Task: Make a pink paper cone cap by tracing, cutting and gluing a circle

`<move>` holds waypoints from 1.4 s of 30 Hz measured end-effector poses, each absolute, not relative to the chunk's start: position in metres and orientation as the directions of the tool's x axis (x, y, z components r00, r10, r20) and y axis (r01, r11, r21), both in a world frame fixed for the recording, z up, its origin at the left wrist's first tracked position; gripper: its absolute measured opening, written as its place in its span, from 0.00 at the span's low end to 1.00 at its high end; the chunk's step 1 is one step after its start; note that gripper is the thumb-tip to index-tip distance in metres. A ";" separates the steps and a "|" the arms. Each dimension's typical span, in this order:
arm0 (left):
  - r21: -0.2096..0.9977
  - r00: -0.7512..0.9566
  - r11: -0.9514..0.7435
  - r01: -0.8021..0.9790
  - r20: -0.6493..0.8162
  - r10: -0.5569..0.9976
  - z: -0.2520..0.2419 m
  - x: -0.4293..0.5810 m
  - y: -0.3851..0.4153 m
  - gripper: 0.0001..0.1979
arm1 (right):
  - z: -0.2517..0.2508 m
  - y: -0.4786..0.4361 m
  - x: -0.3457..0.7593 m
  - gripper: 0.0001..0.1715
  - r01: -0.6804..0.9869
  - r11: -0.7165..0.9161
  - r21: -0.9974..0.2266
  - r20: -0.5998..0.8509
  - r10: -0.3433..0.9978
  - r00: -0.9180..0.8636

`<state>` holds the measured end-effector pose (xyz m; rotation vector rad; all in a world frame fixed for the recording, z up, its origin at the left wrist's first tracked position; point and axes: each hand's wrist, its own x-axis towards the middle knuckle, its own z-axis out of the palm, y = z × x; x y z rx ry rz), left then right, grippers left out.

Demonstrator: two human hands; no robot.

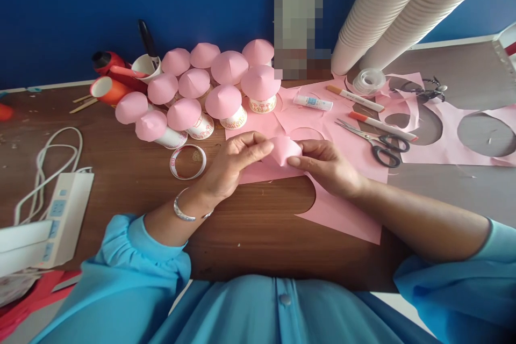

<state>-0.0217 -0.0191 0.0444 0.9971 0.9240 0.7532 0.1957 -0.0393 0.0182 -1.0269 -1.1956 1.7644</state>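
A small pink paper cone [283, 149] is held between my two hands, its point turned towards me. My left hand [237, 160] pinches its left side between thumb and fingers. On the right edge, the thumb and fingers of my right hand [328, 164] are closed on the same cone. Below and behind it lies pink paper [346, 153] with round holes cut out. Beyond my left hand stand several patterned paper cups [264, 104] topped with pink paper cones [224, 101]. A white paper ring [188, 162] rests beside my left wrist.
Scissors [374, 142], two markers [382, 127], a glue stick [313, 102] and a tape roll [368, 81] lie to the right. Tall stacks of white cups [387, 5] lean at the back. A power strip [66, 217] with a cable sits at left.
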 end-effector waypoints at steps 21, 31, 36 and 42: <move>0.954 0.517 0.253 0.161 -0.300 0.802 0.042 -0.019 -0.011 0.20 | 0.027 -0.043 0.195 0.22 -0.064 -0.198 -0.978 -0.164 0.923 -0.349; 0.975 0.406 0.220 0.029 -0.213 0.889 0.043 -0.010 -0.024 0.13 | 0.024 -0.045 0.193 0.22 -0.094 -0.170 -0.981 -0.144 0.960 -0.239; 0.975 0.350 0.218 -0.034 -0.193 0.917 0.043 -0.004 -0.030 0.11 | 0.029 -0.048 0.192 0.22 -0.096 -0.134 -0.986 -0.103 0.954 -0.280; 0.980 0.298 0.196 -0.028 -0.179 0.938 0.045 -0.008 -0.033 0.15 | 0.035 -0.046 0.189 0.19 -0.152 -0.089 -0.984 -0.048 0.965 -0.257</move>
